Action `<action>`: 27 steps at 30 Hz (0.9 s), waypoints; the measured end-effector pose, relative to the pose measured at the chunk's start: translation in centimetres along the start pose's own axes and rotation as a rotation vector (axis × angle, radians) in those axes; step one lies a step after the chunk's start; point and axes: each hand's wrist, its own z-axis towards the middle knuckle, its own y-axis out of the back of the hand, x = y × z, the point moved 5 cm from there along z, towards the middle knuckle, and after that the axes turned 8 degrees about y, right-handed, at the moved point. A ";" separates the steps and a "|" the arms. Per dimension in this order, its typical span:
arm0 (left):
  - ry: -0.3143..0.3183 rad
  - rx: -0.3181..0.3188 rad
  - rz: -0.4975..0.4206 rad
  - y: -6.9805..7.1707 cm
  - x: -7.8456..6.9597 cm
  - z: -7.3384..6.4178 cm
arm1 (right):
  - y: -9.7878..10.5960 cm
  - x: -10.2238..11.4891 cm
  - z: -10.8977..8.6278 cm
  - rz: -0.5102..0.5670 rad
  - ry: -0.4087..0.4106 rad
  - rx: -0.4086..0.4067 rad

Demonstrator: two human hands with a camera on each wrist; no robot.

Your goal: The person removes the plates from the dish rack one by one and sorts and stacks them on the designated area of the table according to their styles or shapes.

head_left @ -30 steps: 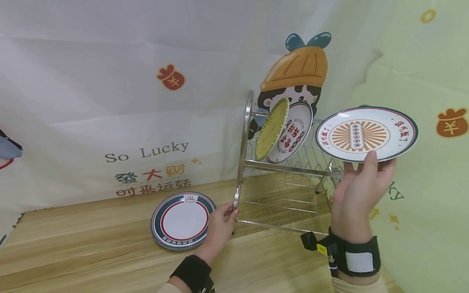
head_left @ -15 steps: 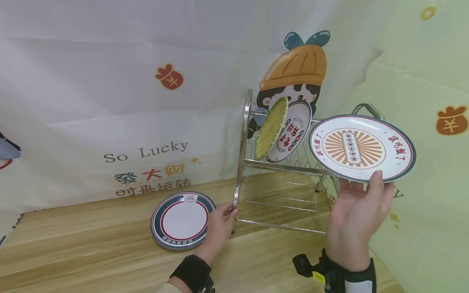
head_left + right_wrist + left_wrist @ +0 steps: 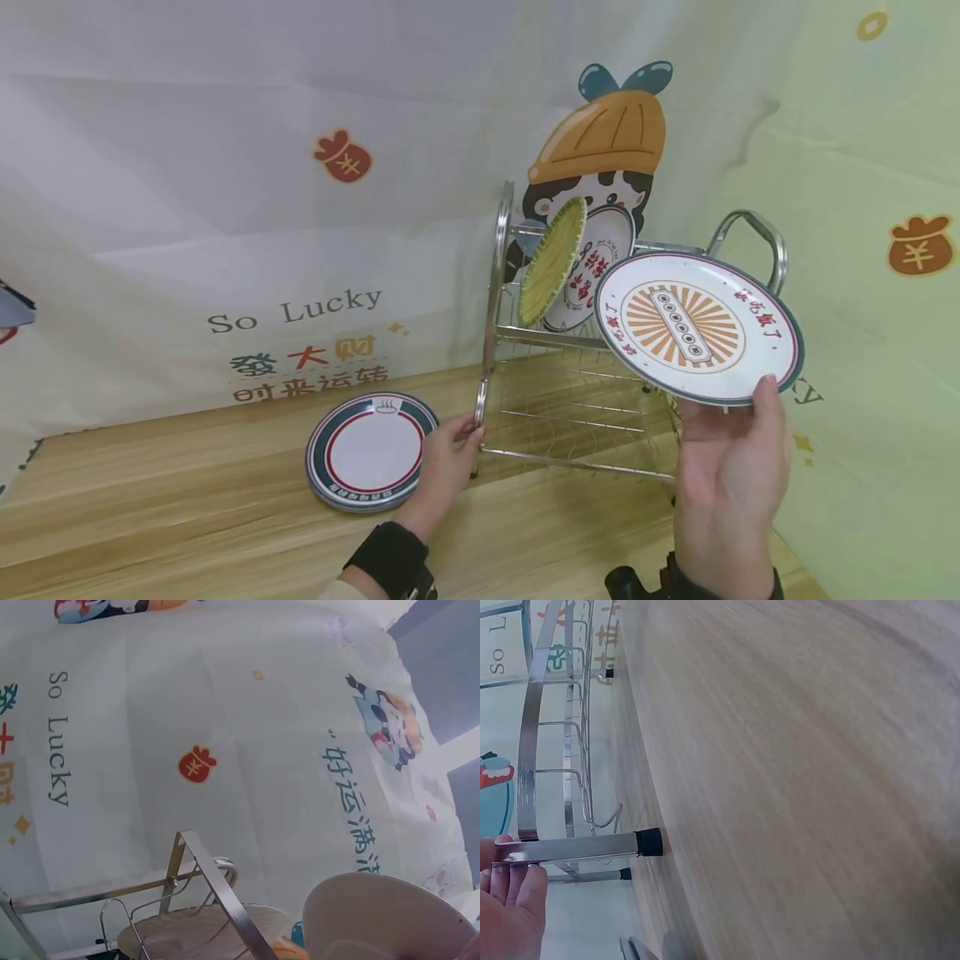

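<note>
A two-tier metal dish rack [image 3: 551,337] stands on the table, and my left hand [image 3: 447,467] grips its left front leg low down. In the left wrist view, fingers [image 3: 517,889] curl round that metal leg [image 3: 585,848]. My right hand [image 3: 731,483] holds a white plate [image 3: 682,325] with an orange sunburst by its lower right edge, thumb on top, fingers underneath. The plate is tilted in front of the rack's upper right part. On the upper tier, a yellow-green plate [image 3: 553,262] and a white plate with red lettering [image 3: 600,271] lean on edge.
Left of the rack, a stack of white plates with dark green rims [image 3: 371,454] lies on the wooden table [image 3: 187,517]. A printed cloth [image 3: 420,167] hangs behind the rack and along the right side. The rack's right handle [image 3: 776,250] rises behind the held plate.
My right hand has brought the sunburst plate down and left, turning it clockwise and tilting its face more toward the camera. The left hand keeps its grip on the rack leg.
</note>
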 end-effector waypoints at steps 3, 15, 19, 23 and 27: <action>0.022 0.004 0.008 -0.1 0.1 0.1 | 0.2 -0.1 -0.3 -0.003 -0.023 0.006; 0.010 0.012 -0.055 0.2 0.5 0.2 | 0.5 -1.0 -2.3 -0.028 -0.174 0.106; 0.042 0.069 -0.092 0.7 1.2 0.4 | 0.6 -1.5 -2.9 -0.036 -0.221 0.133; 0.084 0.088 -0.156 2.3 1.9 0.4 | 0.9 -2.2 -3.4 -0.084 -0.263 0.145; 0.099 0.112 -0.290 5.0 0.7 -0.2 | 1.0 -2.9 -4.0 -0.158 -0.288 0.166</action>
